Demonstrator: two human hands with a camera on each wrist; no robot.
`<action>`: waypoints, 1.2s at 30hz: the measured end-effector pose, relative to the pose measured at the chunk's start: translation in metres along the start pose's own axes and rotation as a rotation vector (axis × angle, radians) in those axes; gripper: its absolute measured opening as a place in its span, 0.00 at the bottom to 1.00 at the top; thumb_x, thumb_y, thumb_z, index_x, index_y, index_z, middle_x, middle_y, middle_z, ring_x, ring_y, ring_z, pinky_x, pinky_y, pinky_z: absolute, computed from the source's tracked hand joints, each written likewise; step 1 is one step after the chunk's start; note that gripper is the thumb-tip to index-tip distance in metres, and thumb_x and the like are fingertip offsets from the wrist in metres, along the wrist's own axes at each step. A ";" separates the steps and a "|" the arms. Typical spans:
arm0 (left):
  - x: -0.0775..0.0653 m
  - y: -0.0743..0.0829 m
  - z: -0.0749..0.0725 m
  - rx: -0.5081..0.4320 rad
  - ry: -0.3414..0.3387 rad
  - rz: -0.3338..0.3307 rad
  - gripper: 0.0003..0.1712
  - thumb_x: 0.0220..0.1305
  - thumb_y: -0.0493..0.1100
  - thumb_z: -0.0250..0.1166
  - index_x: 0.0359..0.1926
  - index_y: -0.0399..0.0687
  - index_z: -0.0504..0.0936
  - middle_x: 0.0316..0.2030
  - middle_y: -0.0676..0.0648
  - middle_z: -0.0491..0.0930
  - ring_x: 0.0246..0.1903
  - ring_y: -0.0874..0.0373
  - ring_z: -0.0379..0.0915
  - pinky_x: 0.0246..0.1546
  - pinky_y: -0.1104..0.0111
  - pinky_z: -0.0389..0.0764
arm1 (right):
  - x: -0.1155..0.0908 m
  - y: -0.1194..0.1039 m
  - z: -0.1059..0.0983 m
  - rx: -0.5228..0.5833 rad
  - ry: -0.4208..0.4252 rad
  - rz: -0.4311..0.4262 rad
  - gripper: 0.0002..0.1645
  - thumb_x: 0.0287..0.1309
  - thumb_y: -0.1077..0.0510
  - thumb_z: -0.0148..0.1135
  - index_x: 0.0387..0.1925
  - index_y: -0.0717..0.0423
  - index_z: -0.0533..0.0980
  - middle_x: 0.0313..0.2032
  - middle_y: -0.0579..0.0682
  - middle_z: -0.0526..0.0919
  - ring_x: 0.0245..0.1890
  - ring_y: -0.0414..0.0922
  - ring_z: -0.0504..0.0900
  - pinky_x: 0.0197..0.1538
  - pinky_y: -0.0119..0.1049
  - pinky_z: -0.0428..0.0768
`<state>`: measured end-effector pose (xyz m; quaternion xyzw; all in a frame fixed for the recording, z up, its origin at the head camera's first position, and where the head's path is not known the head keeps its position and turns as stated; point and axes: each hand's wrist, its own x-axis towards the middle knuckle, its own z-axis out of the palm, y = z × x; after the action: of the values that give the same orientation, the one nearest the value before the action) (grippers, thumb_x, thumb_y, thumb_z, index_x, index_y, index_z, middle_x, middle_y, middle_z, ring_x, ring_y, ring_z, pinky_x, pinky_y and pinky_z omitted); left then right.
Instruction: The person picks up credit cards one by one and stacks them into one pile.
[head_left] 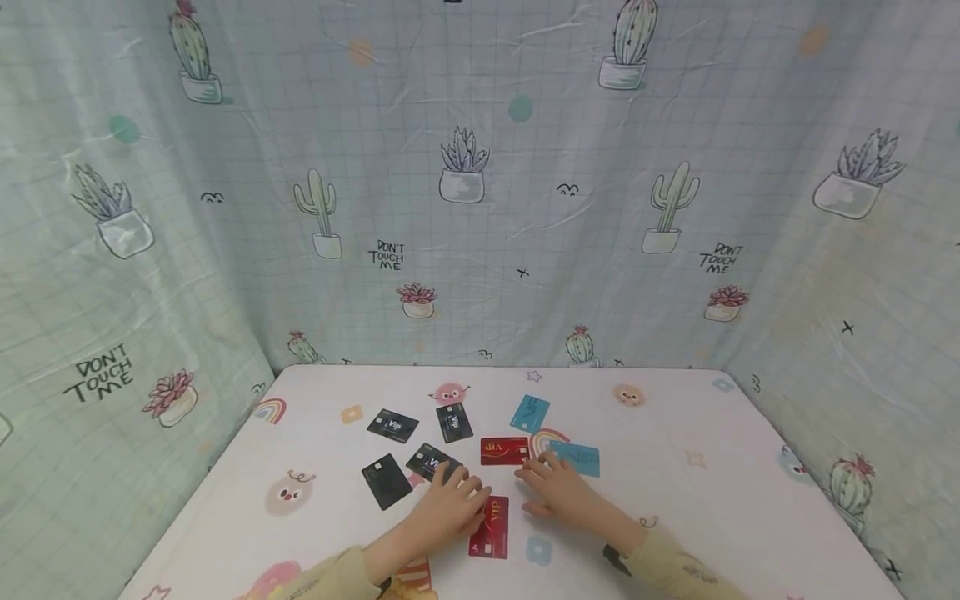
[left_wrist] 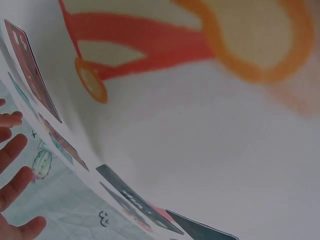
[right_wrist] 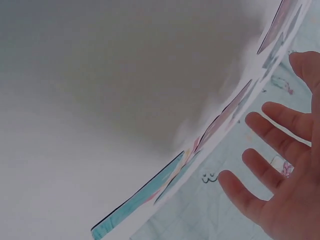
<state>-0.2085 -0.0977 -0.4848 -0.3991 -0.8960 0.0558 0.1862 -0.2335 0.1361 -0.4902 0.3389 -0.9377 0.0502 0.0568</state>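
In the head view my left hand [head_left: 448, 507] is over the left edge of the near red VIP card [head_left: 491, 537], fingers loosely bent and hiding part of it. A black Vip card [head_left: 427, 456] lies just beyond its fingertips. My right hand [head_left: 568, 493] is spread between the far red card [head_left: 504, 451] and a blue VIP card [head_left: 581, 460], partly covering the blue one's near edge. The left wrist view shows the left fingers [left_wrist: 14, 187] apart, and the right wrist view shows the right fingers [right_wrist: 262, 172] spread, neither holding anything.
More black cards lie at the left: one at the back [head_left: 393, 425], one upright-turned [head_left: 454, 422], one nearer [head_left: 386, 482]. Another blue card [head_left: 530, 413] lies at the back. The white tabletop [head_left: 660, 467] has printed figures; a patterned curtain [head_left: 517, 217] surrounds it on three sides.
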 end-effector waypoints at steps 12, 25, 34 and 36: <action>-0.021 0.010 -0.012 -0.033 0.001 0.014 0.15 0.56 0.53 0.60 0.44 0.58 0.76 0.36 0.57 0.78 0.42 0.59 0.68 0.49 0.50 0.70 | -0.004 -0.005 -0.003 0.033 -0.046 -0.066 0.27 0.53 0.42 0.57 0.54 0.43 0.69 0.52 0.43 0.73 0.55 0.47 0.67 0.54 0.54 0.70; -0.037 0.022 -0.021 -0.070 -0.094 0.109 0.21 0.56 0.57 0.58 0.49 0.57 0.72 0.42 0.56 0.77 0.44 0.60 0.69 0.46 0.61 0.74 | -0.010 -0.009 -0.003 0.045 -0.077 -0.177 0.27 0.53 0.43 0.57 0.55 0.41 0.67 0.53 0.39 0.73 0.52 0.42 0.70 0.53 0.47 0.72; -0.048 0.029 -0.016 -0.067 -0.170 0.226 0.28 0.61 0.64 0.44 0.53 0.55 0.69 0.50 0.56 0.73 0.50 0.61 0.68 0.47 0.62 0.74 | -0.019 -0.013 0.001 -0.031 -0.115 -0.296 0.31 0.58 0.44 0.51 0.62 0.42 0.60 0.61 0.41 0.66 0.60 0.43 0.66 0.54 0.45 0.72; -0.050 0.030 -0.016 -0.080 -0.191 0.231 0.32 0.61 0.67 0.39 0.55 0.55 0.68 0.53 0.56 0.71 0.54 0.60 0.66 0.48 0.62 0.74 | -0.020 -0.014 0.000 -0.045 -0.133 -0.291 0.31 0.59 0.44 0.50 0.63 0.41 0.59 0.62 0.40 0.65 0.61 0.43 0.64 0.55 0.44 0.71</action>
<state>-0.1508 -0.1150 -0.4923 -0.4994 -0.8594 0.0787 0.0765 -0.2091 0.1376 -0.4917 0.4724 -0.8813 -0.0019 0.0090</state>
